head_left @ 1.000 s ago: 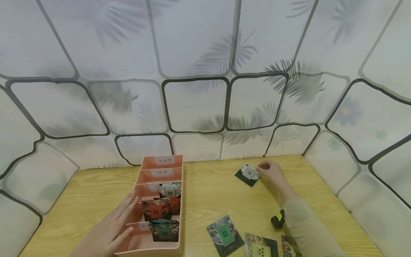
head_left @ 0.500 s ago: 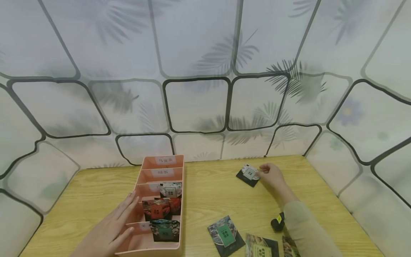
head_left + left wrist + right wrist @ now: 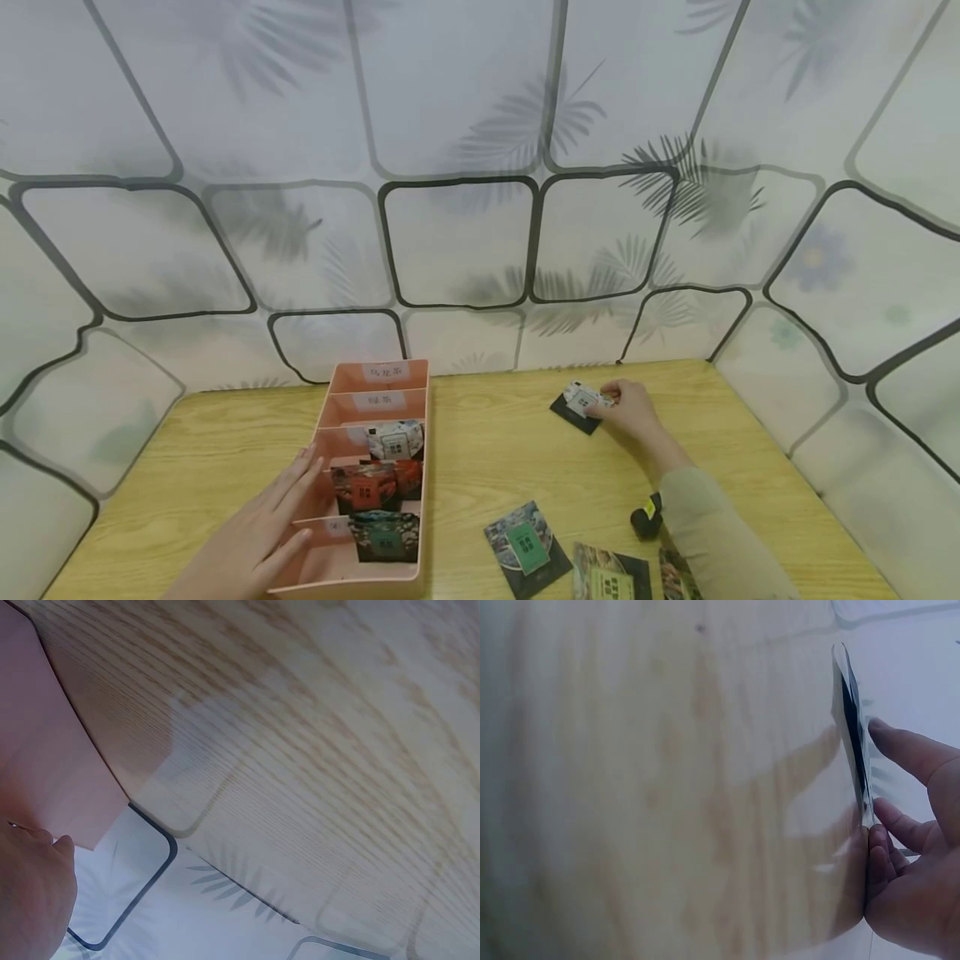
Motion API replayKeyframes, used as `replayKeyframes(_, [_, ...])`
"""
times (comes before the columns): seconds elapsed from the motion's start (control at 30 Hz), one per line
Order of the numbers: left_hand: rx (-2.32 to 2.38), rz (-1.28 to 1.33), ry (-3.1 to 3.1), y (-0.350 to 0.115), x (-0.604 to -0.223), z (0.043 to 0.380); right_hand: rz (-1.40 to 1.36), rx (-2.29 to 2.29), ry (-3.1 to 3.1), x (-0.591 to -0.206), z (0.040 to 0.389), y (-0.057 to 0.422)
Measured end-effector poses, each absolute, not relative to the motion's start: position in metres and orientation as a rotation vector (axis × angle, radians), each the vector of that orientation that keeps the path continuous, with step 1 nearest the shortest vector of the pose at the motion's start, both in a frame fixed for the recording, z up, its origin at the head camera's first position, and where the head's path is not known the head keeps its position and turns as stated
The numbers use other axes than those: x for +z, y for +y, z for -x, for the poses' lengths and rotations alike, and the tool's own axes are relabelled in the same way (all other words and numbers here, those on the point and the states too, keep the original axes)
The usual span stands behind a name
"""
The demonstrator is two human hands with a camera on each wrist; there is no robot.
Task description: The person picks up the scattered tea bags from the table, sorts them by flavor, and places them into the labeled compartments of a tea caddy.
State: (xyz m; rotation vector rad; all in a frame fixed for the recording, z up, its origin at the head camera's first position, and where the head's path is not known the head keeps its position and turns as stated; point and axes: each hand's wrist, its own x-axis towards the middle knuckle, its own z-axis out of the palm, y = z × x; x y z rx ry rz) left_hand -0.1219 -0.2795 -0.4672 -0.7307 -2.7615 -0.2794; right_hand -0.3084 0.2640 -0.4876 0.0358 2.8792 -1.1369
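My right hand (image 3: 632,410) is over a white-and-black tea sachet (image 3: 579,403) lying at the back right of the table. Thumb and fingers pinch its right corner; the right wrist view shows the sachet (image 3: 853,724) edge-on, with the thumb at its face and the fingers (image 3: 881,844) at its near end. My left hand (image 3: 258,533) rests with straight fingers along the left wall of a pink divided tray (image 3: 422,500). Inside the tray stand a white sachet (image 3: 396,439), red sachets (image 3: 367,487) and green-labelled dark sachets (image 3: 386,537).
On the table in front lie a green-labelled sachet (image 3: 527,550), a yellow-labelled one (image 3: 611,575) and another sachet (image 3: 675,575) partly under the right sleeve. A small black object (image 3: 647,518) with a yellow mark sits beside that sleeve. Patterned cloth walls (image 3: 465,242) surround the table.
My right hand has moved slightly left onto the white-and-black sachet, its thumb now over the corner. The left hand has stayed on the tray.
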Motion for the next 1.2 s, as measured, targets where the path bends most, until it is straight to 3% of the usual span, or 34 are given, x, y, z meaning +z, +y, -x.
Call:
replayKeyframes(0.6, [-0.369,0.790,-2.716,-0.280,-0.466,0.121,0.012,-1.013,2.919,-0.486,0.307,0.261])
replayKeyframes(1.2, [-0.350,0.799,-2.701,-0.280,-0.466,0.121,-0.059,-1.414,2.707,-0.478,0.311,0.269])
